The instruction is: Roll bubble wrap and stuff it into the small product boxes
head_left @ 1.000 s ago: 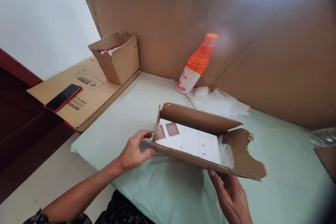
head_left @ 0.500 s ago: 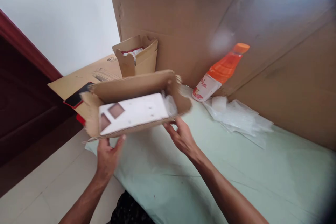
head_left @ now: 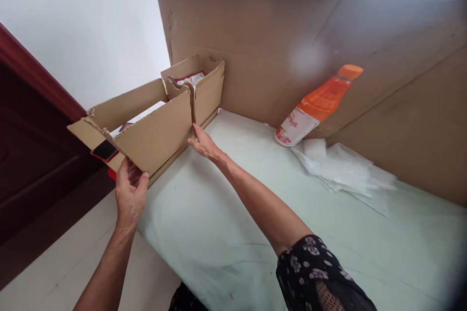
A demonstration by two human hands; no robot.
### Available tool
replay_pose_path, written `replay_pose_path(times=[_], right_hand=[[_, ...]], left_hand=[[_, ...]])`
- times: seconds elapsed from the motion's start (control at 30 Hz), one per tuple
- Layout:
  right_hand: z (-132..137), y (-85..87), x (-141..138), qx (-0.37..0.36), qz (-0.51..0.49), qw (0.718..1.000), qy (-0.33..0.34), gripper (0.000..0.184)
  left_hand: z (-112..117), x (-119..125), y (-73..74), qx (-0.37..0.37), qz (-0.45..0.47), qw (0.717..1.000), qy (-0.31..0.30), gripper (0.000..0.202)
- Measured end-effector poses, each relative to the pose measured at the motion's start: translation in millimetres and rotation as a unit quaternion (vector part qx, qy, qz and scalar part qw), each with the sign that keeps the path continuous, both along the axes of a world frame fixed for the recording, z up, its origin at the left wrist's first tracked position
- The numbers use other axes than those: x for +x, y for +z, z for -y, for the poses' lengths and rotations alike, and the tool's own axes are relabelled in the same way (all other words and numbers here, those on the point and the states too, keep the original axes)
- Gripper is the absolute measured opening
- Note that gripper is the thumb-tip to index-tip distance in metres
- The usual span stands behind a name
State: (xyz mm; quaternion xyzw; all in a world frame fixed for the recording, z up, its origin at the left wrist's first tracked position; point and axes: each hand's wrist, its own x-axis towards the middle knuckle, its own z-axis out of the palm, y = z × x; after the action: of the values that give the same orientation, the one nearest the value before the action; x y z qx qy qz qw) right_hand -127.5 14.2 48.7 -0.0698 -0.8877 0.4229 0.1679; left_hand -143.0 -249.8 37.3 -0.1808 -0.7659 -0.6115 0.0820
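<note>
An open cardboard box point(head_left: 158, 131) with a white carton point(head_left: 146, 112) inside is between my two hands. My left hand point(head_left: 130, 194) grips its near left corner from below, with the thumb on the front and the fingers partly hidden under the bottom. At the lower right corner, my right hand point(head_left: 205, 145) holds the end, its far fingers hidden. The box's right end stands against a second open cardboard box point(head_left: 209, 90), which has red and white items in it. Beneath the left end, a dark phone with a red edge point(head_left: 105, 150) shows on a flat piece of cardboard point(head_left: 80, 132).
An orange-capped bottle point(head_left: 317, 104) leans against a tall cardboard panel point(head_left: 251, 34). Clear plastic bags point(head_left: 343, 167) lie beside it on the pale green cloth point(head_left: 233, 233). A dark red door point(head_left: 32, 146) is at the left.
Both hands have carried the box left and away from me, beside the second box. It has turned so that its front wall shows and the white carton is mostly hidden.
</note>
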Motion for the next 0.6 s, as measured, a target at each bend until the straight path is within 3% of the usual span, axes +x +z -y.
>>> replay_pose_path(times=[0.13, 0.37, 0.43, 0.6], right_hand=[[-10.5, -7.1, 8.6, 0.000, 0.035, 0.999, -0.009, 0.080], [4.6, -25.5, 94.6, 0.025, 0.071, 0.997, -0.008, 0.071], [12.1, -17.2, 94.3, 0.038, 0.067, 0.997, 0.015, 0.073], [35.0, 19.4, 49.1, 0.066, 0.059, 0.994, 0.059, 0.075]], left_hand=[[-8.4, -1.9, 3.4, 0.014, 0.027, 0.999, -0.025, 0.078], [-11.3, 12.6, -1.1, 0.030, 0.064, 0.997, -0.040, 0.076], [-15.6, 13.4, -3.7, 0.036, 0.063, 0.997, -0.041, 0.078], [-29.7, 4.5, 3.7, 0.032, 0.069, 0.997, -0.019, 0.077]])
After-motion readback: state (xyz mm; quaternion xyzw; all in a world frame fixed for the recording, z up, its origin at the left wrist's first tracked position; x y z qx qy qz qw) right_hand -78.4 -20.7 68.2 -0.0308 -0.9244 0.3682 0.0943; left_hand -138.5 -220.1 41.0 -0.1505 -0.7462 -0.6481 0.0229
